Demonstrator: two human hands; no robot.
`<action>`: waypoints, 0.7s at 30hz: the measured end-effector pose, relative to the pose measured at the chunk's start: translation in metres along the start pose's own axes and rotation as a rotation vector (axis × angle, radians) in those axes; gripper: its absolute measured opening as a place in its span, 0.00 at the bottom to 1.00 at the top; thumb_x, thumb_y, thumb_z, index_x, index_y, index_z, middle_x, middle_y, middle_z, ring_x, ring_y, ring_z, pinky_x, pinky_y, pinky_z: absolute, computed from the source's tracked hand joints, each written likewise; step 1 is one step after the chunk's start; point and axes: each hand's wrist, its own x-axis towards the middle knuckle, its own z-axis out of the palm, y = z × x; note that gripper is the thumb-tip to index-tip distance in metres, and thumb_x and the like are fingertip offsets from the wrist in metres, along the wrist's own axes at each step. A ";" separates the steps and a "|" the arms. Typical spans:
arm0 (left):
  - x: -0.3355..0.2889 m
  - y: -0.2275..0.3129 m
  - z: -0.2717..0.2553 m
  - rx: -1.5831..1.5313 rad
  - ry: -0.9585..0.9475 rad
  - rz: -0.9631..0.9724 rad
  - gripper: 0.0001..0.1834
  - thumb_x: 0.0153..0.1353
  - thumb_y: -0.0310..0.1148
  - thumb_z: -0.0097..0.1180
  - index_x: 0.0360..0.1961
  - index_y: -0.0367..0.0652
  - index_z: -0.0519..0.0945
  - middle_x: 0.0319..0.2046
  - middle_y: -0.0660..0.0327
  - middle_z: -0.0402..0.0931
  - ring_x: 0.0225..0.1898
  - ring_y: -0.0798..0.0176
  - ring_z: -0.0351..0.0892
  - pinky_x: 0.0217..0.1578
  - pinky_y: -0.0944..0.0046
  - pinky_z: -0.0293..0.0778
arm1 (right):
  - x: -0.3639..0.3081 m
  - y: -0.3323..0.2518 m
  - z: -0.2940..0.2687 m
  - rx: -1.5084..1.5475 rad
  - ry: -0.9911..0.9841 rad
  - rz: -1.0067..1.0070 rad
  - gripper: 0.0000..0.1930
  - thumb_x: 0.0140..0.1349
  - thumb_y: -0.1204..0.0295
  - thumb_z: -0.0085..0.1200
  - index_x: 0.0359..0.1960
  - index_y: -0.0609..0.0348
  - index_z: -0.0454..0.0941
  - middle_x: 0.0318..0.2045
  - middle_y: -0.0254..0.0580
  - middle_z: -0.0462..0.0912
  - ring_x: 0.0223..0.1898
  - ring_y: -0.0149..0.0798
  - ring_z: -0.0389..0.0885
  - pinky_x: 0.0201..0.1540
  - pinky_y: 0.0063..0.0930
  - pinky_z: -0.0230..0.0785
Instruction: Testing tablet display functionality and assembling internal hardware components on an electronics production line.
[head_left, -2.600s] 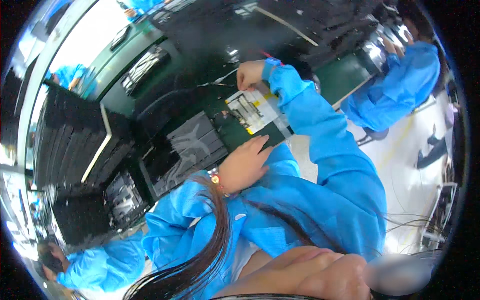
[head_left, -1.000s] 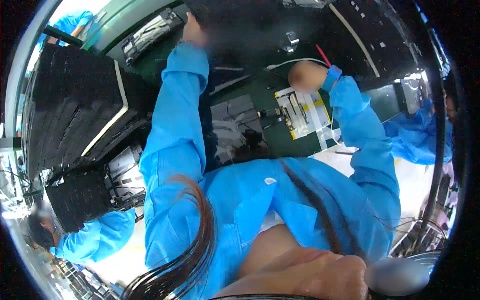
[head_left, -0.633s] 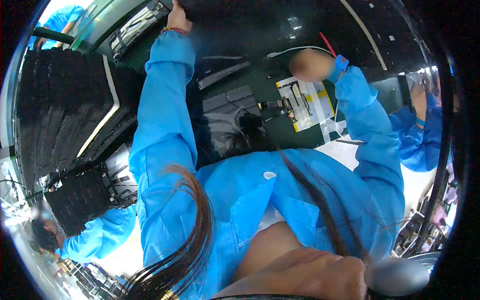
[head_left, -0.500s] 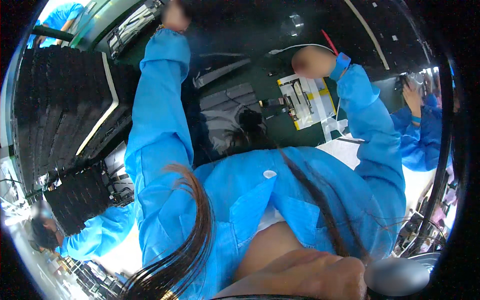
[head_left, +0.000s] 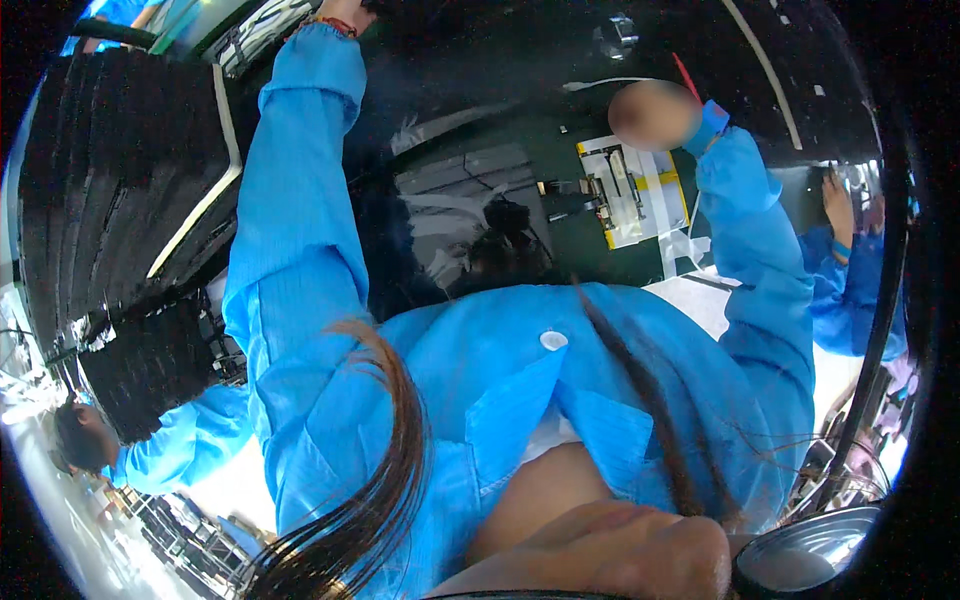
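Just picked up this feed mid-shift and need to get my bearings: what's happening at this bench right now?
A person in a blue smock leans over a dark green workbench. The left hand is stretched far up toward the top edge of the view, mostly cut off, so what it touches cannot be told. The right hand is blurred, just above a white and yellow sheet with small dark parts on it; any grip is unclear. Stacked black trays stand on the left. Co-workers in blue work on both sides.

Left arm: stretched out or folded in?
Stretched out. The blue left sleeve runs nearly straight up and away from the body, and the left hand is at the top edge, mostly cut off, so its grip cannot be told.
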 end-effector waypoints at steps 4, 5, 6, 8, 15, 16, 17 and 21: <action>0.010 0.000 -0.020 0.233 0.107 0.048 0.22 0.70 0.45 0.31 0.57 0.45 0.65 0.45 0.54 0.74 0.49 0.49 0.71 0.49 0.43 0.64 | 0.003 -0.003 -0.002 -0.043 0.019 -0.003 0.02 0.49 0.80 0.51 0.25 0.65 0.76 0.17 0.40 0.76 0.17 0.30 0.75 0.21 0.25 0.67; 0.009 0.000 -0.016 0.205 0.104 0.045 0.21 0.69 0.43 0.31 0.56 0.45 0.66 0.45 0.54 0.74 0.47 0.50 0.71 0.48 0.43 0.64 | 0.004 0.001 -0.001 -0.042 0.006 -0.001 0.02 0.49 0.80 0.51 0.25 0.65 0.76 0.17 0.41 0.76 0.17 0.30 0.75 0.21 0.25 0.67; 0.009 0.000 -0.014 0.174 0.102 0.045 0.20 0.69 0.42 0.31 0.55 0.46 0.67 0.44 0.53 0.74 0.46 0.50 0.72 0.47 0.43 0.64 | 0.003 0.002 -0.002 -0.040 0.004 0.002 0.02 0.49 0.80 0.51 0.25 0.65 0.76 0.17 0.41 0.76 0.17 0.30 0.75 0.21 0.25 0.67; 0.026 0.009 -0.072 -0.037 -0.190 -0.077 0.19 0.69 0.40 0.32 0.54 0.45 0.67 0.44 0.53 0.74 0.46 0.50 0.72 0.47 0.42 0.64 | 0.005 -0.008 -0.003 -0.076 -0.004 -0.037 0.02 0.49 0.80 0.51 0.25 0.65 0.76 0.17 0.41 0.76 0.17 0.31 0.75 0.20 0.25 0.67; 0.011 -0.002 -0.038 0.010 0.047 0.122 0.13 0.64 0.32 0.40 0.44 0.43 0.75 0.35 0.55 0.77 0.38 0.52 0.76 0.39 0.48 0.72 | 0.005 -0.004 -0.002 -0.121 -0.011 -0.023 0.03 0.49 0.80 0.51 0.25 0.65 0.76 0.15 0.41 0.75 0.16 0.30 0.75 0.20 0.25 0.66; 0.006 -0.002 -0.028 0.012 0.039 0.118 0.13 0.64 0.32 0.40 0.44 0.43 0.75 0.35 0.55 0.77 0.38 0.52 0.76 0.39 0.48 0.72 | 0.004 0.000 -0.001 -0.108 -0.003 -0.005 0.03 0.49 0.80 0.51 0.25 0.65 0.76 0.15 0.41 0.75 0.17 0.30 0.75 0.20 0.25 0.66; 0.004 -0.001 -0.018 -0.146 -0.010 0.076 0.12 0.63 0.31 0.42 0.42 0.44 0.76 0.33 0.56 0.77 0.36 0.52 0.76 0.36 0.50 0.73 | 0.002 0.003 -0.001 -0.094 0.006 0.017 0.03 0.48 0.80 0.51 0.25 0.65 0.76 0.15 0.40 0.75 0.17 0.30 0.76 0.20 0.25 0.66; 0.050 -0.014 -0.083 -0.312 -0.259 -0.008 0.12 0.61 0.37 0.46 0.42 0.47 0.77 0.33 0.54 0.78 0.33 0.55 0.78 0.33 0.54 0.75 | 0.003 -0.007 -0.007 -0.137 -0.012 -0.003 0.03 0.47 0.80 0.51 0.25 0.65 0.76 0.16 0.41 0.76 0.17 0.31 0.76 0.20 0.25 0.67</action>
